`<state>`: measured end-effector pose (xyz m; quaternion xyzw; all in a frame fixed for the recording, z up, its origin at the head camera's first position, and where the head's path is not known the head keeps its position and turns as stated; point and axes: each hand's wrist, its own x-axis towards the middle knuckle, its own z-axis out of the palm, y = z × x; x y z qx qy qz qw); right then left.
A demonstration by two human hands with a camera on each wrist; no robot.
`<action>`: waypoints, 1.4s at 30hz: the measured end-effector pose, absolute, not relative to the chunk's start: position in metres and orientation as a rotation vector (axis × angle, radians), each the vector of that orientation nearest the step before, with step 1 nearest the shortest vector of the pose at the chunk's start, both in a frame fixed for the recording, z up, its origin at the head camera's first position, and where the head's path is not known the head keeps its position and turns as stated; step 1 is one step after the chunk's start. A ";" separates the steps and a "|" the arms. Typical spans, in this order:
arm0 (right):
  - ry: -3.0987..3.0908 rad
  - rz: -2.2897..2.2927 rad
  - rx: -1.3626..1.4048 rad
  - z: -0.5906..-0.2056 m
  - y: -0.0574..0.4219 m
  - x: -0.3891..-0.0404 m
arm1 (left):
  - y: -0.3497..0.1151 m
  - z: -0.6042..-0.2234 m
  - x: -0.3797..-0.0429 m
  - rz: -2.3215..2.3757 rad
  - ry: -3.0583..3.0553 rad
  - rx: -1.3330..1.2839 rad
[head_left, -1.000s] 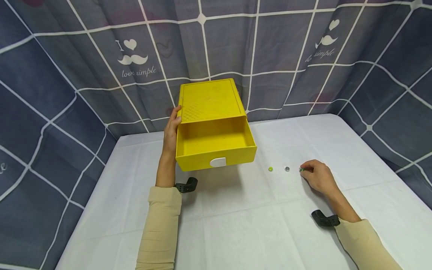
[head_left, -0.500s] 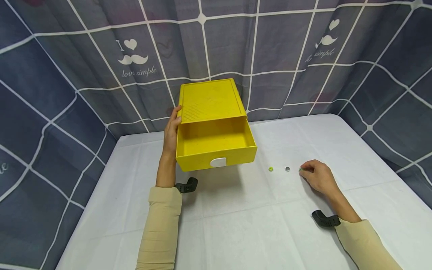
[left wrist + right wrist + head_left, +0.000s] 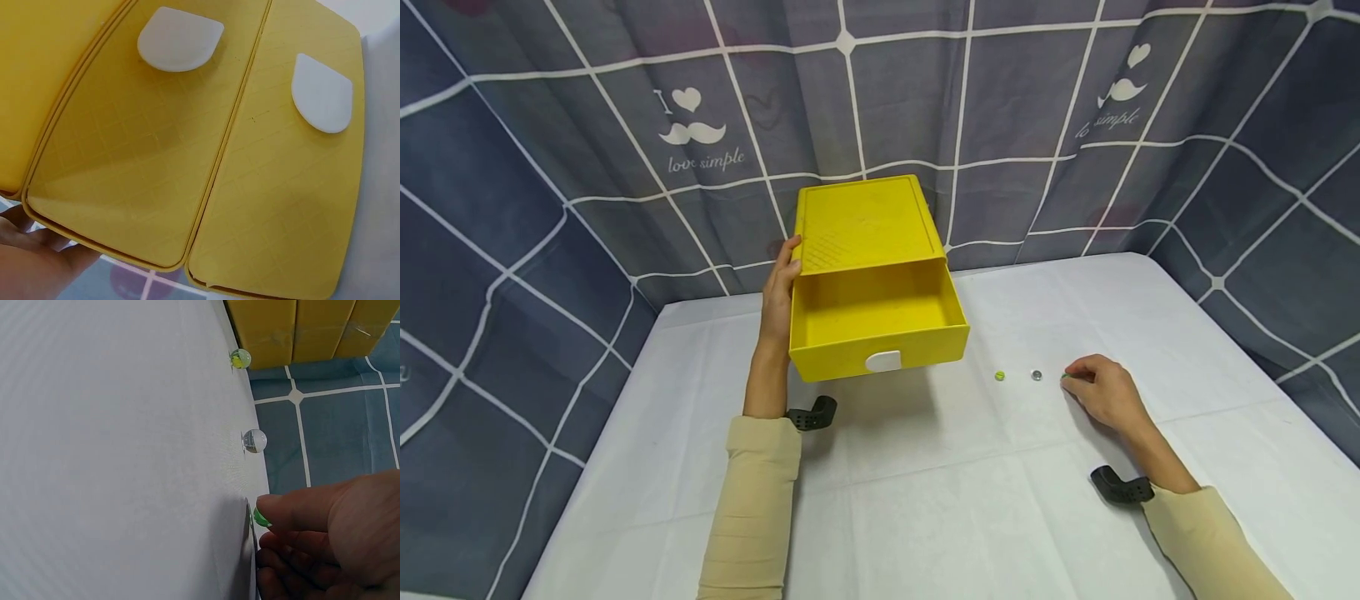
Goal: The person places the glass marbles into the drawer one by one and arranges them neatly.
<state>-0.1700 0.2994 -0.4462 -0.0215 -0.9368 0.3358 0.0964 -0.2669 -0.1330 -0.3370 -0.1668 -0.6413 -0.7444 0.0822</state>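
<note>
From my end I see the left hand [image 3: 778, 292] laid against the side of a boxy yellow plastic drawer unit [image 3: 865, 221] with a crosshatched patch on its top; I cannot tell how far the fingers curl behind the edge. Its upper drawer [image 3: 829, 360], a shallow rectangular tray, is pulled out, and the two lower fronts, seen by the left wrist, are faintly crosshatched with smooth white D-shaped handles [image 3: 180, 39].

On the right, I have the right hand [image 3: 1105, 390] pinching a green, shiny ball [image 3: 262, 518] between thumb and forefinger, low over the creased white cloth [image 3: 940, 508]. In line with it towards the unit sit a clear, glassy ball [image 3: 254, 441], then a clear ball with a yellow-green core [image 3: 241, 359], well apart.
</note>
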 end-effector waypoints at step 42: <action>-2.594 1.122 0.026 -0.431 0.295 -0.168 | -0.133 -0.337 -0.268 -2.232 -1.917 -0.483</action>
